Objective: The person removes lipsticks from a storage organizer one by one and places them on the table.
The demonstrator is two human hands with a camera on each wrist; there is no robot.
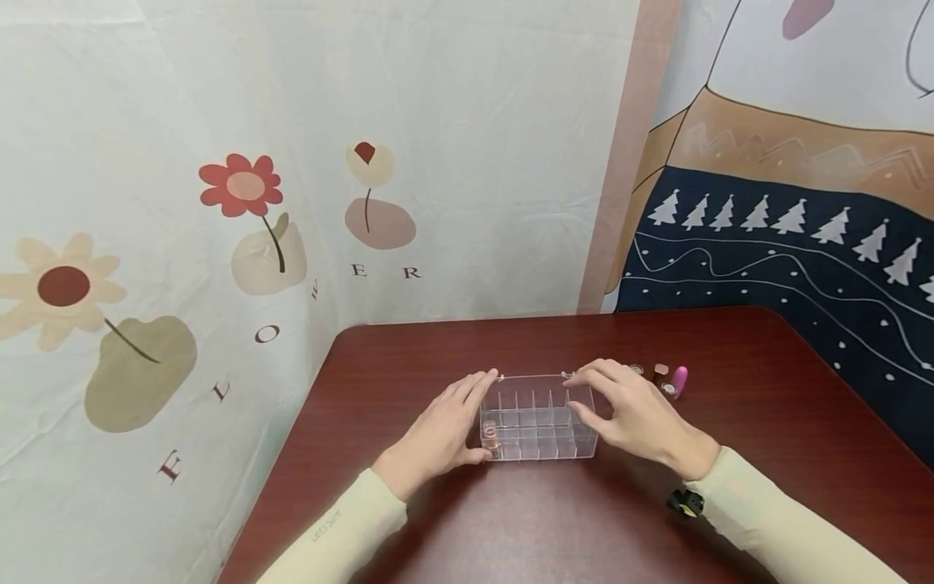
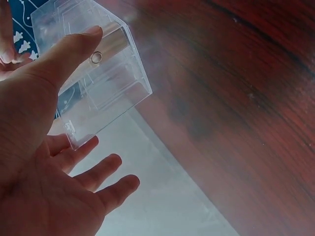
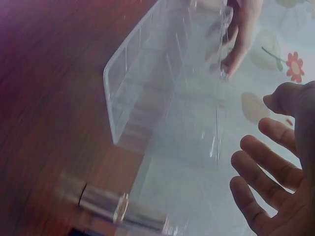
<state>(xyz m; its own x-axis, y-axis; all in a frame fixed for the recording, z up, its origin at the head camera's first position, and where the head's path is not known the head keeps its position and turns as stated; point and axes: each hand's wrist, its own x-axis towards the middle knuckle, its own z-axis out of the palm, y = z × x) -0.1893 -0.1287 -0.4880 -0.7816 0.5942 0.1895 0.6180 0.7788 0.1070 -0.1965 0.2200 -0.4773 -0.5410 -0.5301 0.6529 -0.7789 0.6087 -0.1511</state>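
Observation:
A clear plastic organizer (image 1: pixel 538 460) with rows of small compartments stands on the table, its hinged edge along the top. One small tube (image 1: pixel 490 436), perhaps a lipstick, is in its front left compartment. My left hand (image 1: pixel 445 426) holds the organizer's left end, thumb at the front and fingers at the back corner. In the left wrist view that thumb (image 2: pixel 81 46) presses on the clear wall in front of the tube. My right hand (image 1: pixel 636 415) hovers at the organizer's right end, fingers spread and empty; the right wrist view shows it apart from the plastic.
Beyond my right hand lie several small tubes, among them a bright pink one (image 1: pixel 679 381) and a brown-topped one (image 1: pixel 661 371). A blurred tube with a metallic band (image 3: pixel 120 208) appears in the right wrist view. Printed cloth (image 1: pixel 474 162) hangs behind the dark red table (image 1: pixel 409 357).

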